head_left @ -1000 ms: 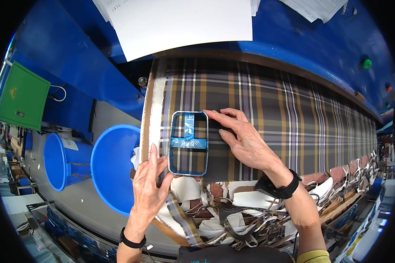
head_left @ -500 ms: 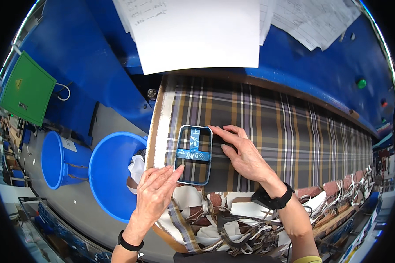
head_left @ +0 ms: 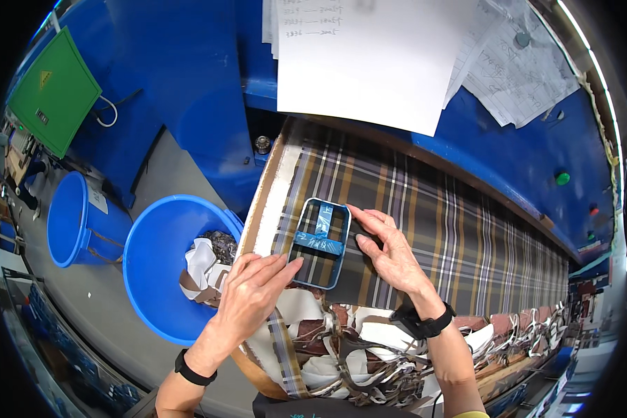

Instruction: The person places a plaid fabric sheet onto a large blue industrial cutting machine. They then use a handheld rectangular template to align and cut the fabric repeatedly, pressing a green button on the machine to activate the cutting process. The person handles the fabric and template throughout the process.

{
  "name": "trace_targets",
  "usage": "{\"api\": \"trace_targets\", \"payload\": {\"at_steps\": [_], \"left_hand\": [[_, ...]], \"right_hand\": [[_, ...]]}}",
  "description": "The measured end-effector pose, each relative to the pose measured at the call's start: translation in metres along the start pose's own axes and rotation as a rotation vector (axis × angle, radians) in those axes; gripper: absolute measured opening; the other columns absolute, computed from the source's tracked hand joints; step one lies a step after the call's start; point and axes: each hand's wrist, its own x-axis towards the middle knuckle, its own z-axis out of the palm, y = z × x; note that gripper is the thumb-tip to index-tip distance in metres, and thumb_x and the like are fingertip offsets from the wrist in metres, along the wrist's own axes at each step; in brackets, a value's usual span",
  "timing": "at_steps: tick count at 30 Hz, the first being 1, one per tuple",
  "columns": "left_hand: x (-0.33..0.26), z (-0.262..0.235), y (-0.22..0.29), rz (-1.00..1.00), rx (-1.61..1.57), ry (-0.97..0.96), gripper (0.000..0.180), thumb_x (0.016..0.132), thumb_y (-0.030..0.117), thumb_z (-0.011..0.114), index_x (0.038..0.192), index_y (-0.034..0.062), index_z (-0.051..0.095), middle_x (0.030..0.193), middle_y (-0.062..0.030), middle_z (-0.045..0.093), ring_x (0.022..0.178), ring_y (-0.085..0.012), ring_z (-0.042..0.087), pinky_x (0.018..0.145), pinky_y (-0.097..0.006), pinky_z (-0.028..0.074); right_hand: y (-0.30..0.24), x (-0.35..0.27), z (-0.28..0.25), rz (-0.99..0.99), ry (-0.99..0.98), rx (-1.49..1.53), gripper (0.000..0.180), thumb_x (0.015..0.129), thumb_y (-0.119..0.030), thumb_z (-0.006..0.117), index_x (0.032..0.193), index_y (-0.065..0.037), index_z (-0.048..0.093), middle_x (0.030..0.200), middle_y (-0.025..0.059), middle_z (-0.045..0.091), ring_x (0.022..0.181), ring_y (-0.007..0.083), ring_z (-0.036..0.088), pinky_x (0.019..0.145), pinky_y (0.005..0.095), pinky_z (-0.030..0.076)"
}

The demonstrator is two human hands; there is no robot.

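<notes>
A rounded rectangular cutting die [head_left: 320, 243], a thin-walled frame with blue tape crossing its inside, lies on dark plaid fabric [head_left: 425, 240] near the cloth's left end. My left hand [head_left: 253, 291] rests at the die's lower left corner, fingers stretched out and lying low, with the thumb tip by the frame's edge. On the other side, my right hand [head_left: 396, 259] touches the upper right edge with its index fingertip. Its thumb is apart from that finger and off the frame. Neither hand is wrapped round the die.
Tangled scraps [head_left: 355, 362] lie along the near edge. At left stand a blue bin [head_left: 150, 279] holding scraps and another blue bin [head_left: 66, 223]. A blue machine [head_left: 508, 164] rises behind the cloth, with white paper [head_left: 369, 63] overhanging. A green box [head_left: 52, 94] stands far left.
The whole view has turned and shifted a little. Both hands keep nearly the same place at the die, which shows no clear move on the fabric.
</notes>
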Motion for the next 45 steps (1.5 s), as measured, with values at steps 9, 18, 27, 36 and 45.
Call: {"api": "trace_targets", "payload": {"at_steps": [9,18,27,36,45], "left_hand": [[-0.002,0.002,-0.003,0.042,0.022,0.070,0.040,0.075,0.002,0.070,0.115,0.0037,0.069,0.100,-0.0124,0.071,0.100,-0.0240,0.066,0.089,-0.039,0.048],[-0.005,0.005,-0.003,0.018,0.004,0.051,0.043,0.077,0.002,0.066,0.120,0.0071,0.067,0.109,-0.0110,0.070,0.104,-0.0230,0.064,0.092,-0.039,0.046],[-0.001,0.003,-0.001,0.020,-0.012,0.050,0.041,0.078,0.003,0.068,0.118,0.0063,0.068,0.105,-0.0116,0.071,0.103,-0.0235,0.065,0.089,-0.038,0.048],[-0.002,0.006,-0.001,-0.005,-0.007,0.031,0.042,0.080,0.003,0.072,0.122,0.0076,0.067,0.104,-0.0117,0.072,0.103,-0.0230,0.066,0.088,-0.037,0.048],[0.000,0.002,0.004,-0.087,-0.039,0.012,0.065,0.077,0.004,0.076,0.138,0.0068,0.055,0.101,-0.0124,0.073,0.097,-0.0244,0.067,0.087,-0.037,0.048]], "right_hand": [[-0.023,-0.025,0.022,0.113,0.099,-0.075,0.047,0.097,-0.022,0.059,0.128,0.013,0.055,0.074,0.0129,0.070,0.064,0.0164,0.062,0.065,0.0317,0.050],[-0.030,-0.031,0.044,0.122,0.046,-0.067,0.064,0.098,-0.026,0.057,0.138,0.019,0.036,0.060,0.0141,0.064,0.058,0.0200,0.066,0.060,0.0332,0.050],[-0.028,-0.032,0.046,0.153,0.015,-0.013,0.061,0.101,-0.022,0.053,0.143,0.016,0.031,0.058,0.0125,0.061,0.057,0.0197,0.064,0.059,0.0339,0.050],[-0.022,-0.033,0.046,0.072,0.022,0.023,0.057,0.100,-0.018,0.053,0.140,0.017,0.032,0.061,0.0172,0.062,0.053,0.0275,0.064,0.055,0.0393,0.048],[-0.020,-0.031,0.043,0.027,0.011,0.012,0.055,0.100,-0.018,0.052,0.136,0.019,0.033,0.060,0.0209,0.061,0.054,0.0352,0.064,0.055,0.0445,0.048]]}}
